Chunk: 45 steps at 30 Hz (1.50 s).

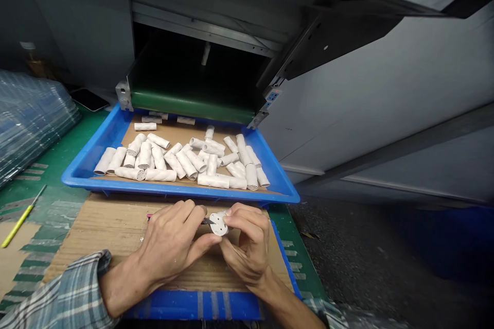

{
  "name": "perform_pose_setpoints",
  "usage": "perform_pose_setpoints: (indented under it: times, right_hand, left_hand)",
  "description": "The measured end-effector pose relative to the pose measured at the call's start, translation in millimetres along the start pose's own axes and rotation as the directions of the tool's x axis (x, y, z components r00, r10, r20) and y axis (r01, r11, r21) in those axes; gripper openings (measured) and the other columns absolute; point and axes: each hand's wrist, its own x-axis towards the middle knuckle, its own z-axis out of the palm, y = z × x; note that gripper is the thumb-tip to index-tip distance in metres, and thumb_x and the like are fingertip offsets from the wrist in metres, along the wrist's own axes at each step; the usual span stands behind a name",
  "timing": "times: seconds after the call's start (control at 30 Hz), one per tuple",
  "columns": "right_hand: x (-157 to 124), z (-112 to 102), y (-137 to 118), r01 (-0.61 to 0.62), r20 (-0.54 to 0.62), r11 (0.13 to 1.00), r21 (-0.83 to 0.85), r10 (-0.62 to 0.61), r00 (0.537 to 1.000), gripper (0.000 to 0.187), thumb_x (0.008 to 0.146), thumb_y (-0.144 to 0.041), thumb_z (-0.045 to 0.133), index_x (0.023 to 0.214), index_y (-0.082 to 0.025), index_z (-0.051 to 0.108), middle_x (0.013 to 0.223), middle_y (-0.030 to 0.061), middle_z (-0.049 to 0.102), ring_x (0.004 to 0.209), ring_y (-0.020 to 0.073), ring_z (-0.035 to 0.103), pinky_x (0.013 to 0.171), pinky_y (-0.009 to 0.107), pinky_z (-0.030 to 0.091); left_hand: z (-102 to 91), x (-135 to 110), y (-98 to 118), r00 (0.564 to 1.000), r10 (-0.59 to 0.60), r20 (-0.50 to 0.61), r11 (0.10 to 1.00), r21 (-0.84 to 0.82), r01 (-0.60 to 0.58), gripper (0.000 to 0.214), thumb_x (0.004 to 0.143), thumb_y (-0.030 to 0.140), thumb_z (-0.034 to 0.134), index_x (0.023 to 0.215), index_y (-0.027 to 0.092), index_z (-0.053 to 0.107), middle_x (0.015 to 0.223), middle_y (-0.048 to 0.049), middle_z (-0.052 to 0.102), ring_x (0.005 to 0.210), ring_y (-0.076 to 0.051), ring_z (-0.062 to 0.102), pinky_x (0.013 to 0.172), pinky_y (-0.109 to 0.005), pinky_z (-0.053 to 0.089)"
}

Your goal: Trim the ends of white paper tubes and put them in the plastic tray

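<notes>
My left hand [170, 239] grips a small pink-handled tool [206, 221], whose handle is mostly hidden in the fingers and whose metal tip touches a white perforated disc-shaped end of a ceramic tube [218, 223]. My right hand [247, 246] pinches that white piece between thumb and fingers, and the piece's far side is hidden. Both hands are above a cardboard sheet [116, 246] lying in a blue plastic tray [193, 306]. Just beyond them, several white ceramic tubes [186, 164] lie scattered on cardboard in a second blue tray [177, 190].
A green conveyor belt [193, 102] comes out of a dark machine opening above the far tray. A yellow-handled craft knife [21, 218] lies on the green mat [57, 200] to the left. Plastic-wrapped sheets [31, 128] and a phone [88, 100] are at the far left.
</notes>
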Motion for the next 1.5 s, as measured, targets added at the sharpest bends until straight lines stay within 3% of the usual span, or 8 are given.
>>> perform_pose_setpoints:
  times: [0.27,0.5,0.73,0.93,1.1,1.2,1.37,1.5]
  right_hand:
    - [-0.3,0.4,-1.5,0.018,-0.018,0.999,-0.035,-0.019,1.000,0.039,0.094,-0.006,0.065,0.128,-0.026,0.057,0.098,0.0040,0.058,0.084,0.0237,0.066,0.067,0.041,0.061]
    - [-3.0,3.2,1.8,0.023,-0.032,0.999,0.028,-0.022,0.999,0.048,0.090,0.000,0.069,0.131,-0.022,0.058,0.103,0.0055,0.058,0.090,0.0236,0.066,0.073,0.040,0.063]
    - [-7.7,2.9,1.2,-0.254,0.164,0.917,0.308,0.212,0.963,0.036,0.102,-0.021,0.068,0.137,-0.024,0.062,0.118,0.0122,0.067,0.110,0.0279,0.070,0.093,0.044,0.066]
    - [-3.8,1.0,-1.0,-0.190,0.171,0.936,0.296,0.144,0.975,0.042,0.101,-0.013,0.067,0.141,-0.024,0.061,0.124,0.0139,0.072,0.113,0.0280,0.073,0.098,0.045,0.066]
    - [-1.9,0.7,1.2,-0.201,0.129,0.942,0.270,0.171,0.977,0.051,0.094,-0.001,0.065,0.140,-0.023,0.060,0.124,0.0120,0.073,0.117,0.0265,0.072,0.101,0.044,0.065]
    - [-3.7,2.0,2.8,-0.214,0.099,0.930,0.300,0.193,0.976,0.052,0.092,-0.002,0.066,0.138,-0.024,0.058,0.122,0.0115,0.073,0.115,0.0271,0.073,0.100,0.046,0.065]
    - [-4.4,3.1,2.6,-0.208,0.085,0.930,0.302,0.191,0.978,0.050,0.091,0.000,0.067,0.134,-0.024,0.059,0.119,0.0107,0.072,0.114,0.0260,0.072,0.099,0.044,0.064]
    - [-3.7,2.7,2.1,-0.220,0.086,0.925,0.310,0.203,0.975,0.050,0.091,0.001,0.066,0.134,-0.023,0.059,0.119,0.0101,0.070,0.115,0.0249,0.071,0.100,0.042,0.064]
  left_hand:
    - [1.4,-0.9,2.1,1.000,-0.006,-0.007,0.997,-0.074,0.005,0.039,0.115,0.048,0.035,0.105,0.019,0.060,0.081,-0.0022,0.065,0.068,-0.021,0.062,0.062,-0.033,0.045]
    - [1.1,-0.6,0.4,1.000,0.014,0.013,0.998,-0.065,-0.013,0.038,0.115,0.042,0.036,0.087,0.022,0.054,0.073,-0.0003,0.061,0.062,-0.019,0.058,0.058,-0.032,0.042]
    - [-2.5,1.6,-6.8,0.994,0.044,-0.095,0.978,-0.199,-0.062,0.024,0.113,0.034,0.049,0.126,0.016,0.058,0.084,-0.0033,0.068,0.069,-0.018,0.063,0.063,-0.029,0.048]
    - [-2.4,0.5,-6.1,0.986,0.075,-0.149,0.976,-0.192,-0.103,0.028,0.109,0.037,0.058,0.127,0.015,0.059,0.078,-0.0019,0.064,0.066,-0.017,0.058,0.060,-0.028,0.047]
    - [-4.4,2.1,-11.4,0.983,-0.052,-0.177,0.977,-0.211,0.013,0.030,0.114,0.024,0.043,0.141,0.015,0.053,0.101,-0.0088,0.072,0.086,-0.018,0.068,0.081,-0.030,0.057]
    - [-4.0,1.4,-14.8,0.986,-0.017,-0.167,0.970,-0.243,-0.025,0.031,0.112,0.015,0.046,0.142,0.017,0.054,0.116,-0.0096,0.075,0.100,-0.017,0.073,0.088,-0.025,0.057]
    - [-5.8,1.1,-13.2,0.996,0.007,-0.092,0.973,-0.228,-0.028,0.035,0.114,0.024,0.044,0.146,0.016,0.057,0.090,-0.0043,0.069,0.074,-0.015,0.067,0.066,-0.024,0.053]
    - [-6.8,2.4,-12.5,0.995,0.017,-0.094,0.976,-0.213,-0.036,0.036,0.115,0.027,0.042,0.144,0.017,0.061,0.085,-0.0025,0.061,0.071,-0.014,0.060,0.062,-0.024,0.048]
